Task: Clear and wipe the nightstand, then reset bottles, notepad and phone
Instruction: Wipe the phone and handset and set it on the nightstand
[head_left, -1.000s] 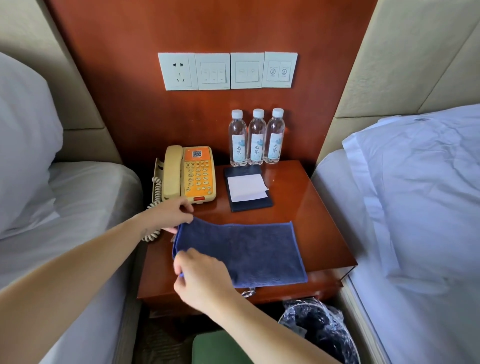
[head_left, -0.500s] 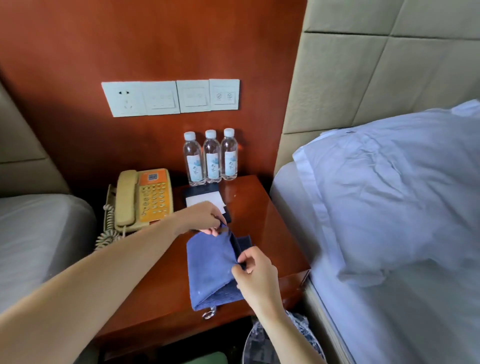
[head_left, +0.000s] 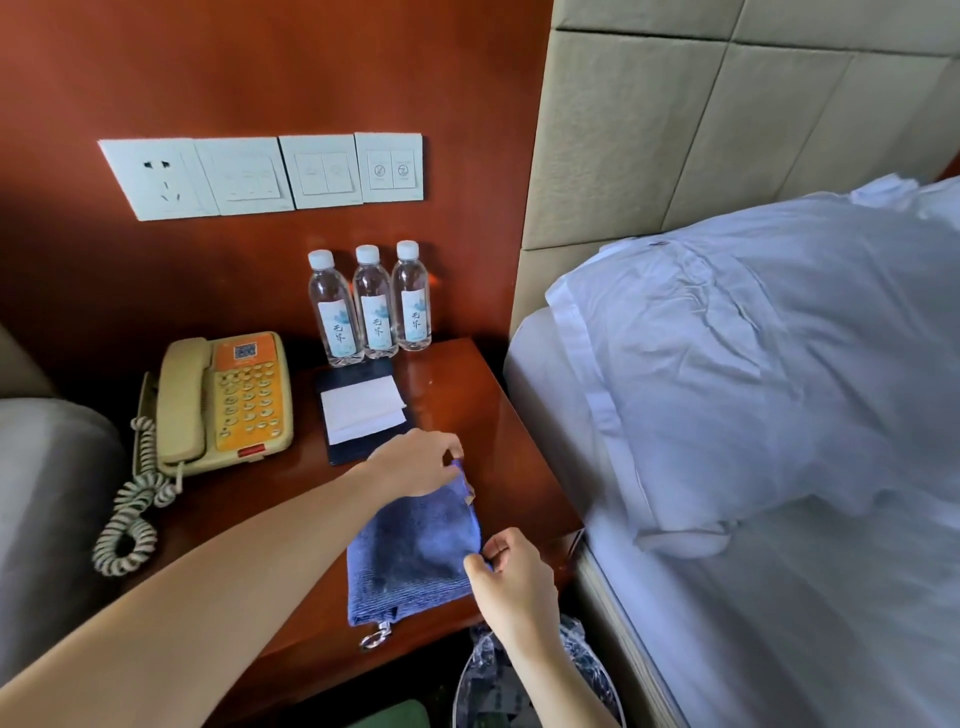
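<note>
Left hand, right hand pinch blue cloth on nightstand; notepad just behind, phone, bottles (three, upright) beyond.

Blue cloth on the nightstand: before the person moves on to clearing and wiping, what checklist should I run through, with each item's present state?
1. Left hand pinches the far corner of the blue cloth: ok.
2. Right hand pinches the cloth's near right edge: ok.
3. Cloth folded and lying on the nightstand: ok.
4. Top cleared for wiping: not ok; the bottles, notepad and phone sit on it.
5. All three bottles upright and capped: ok.
6. Cloth damp enough to wipe: cannot tell.
</note>
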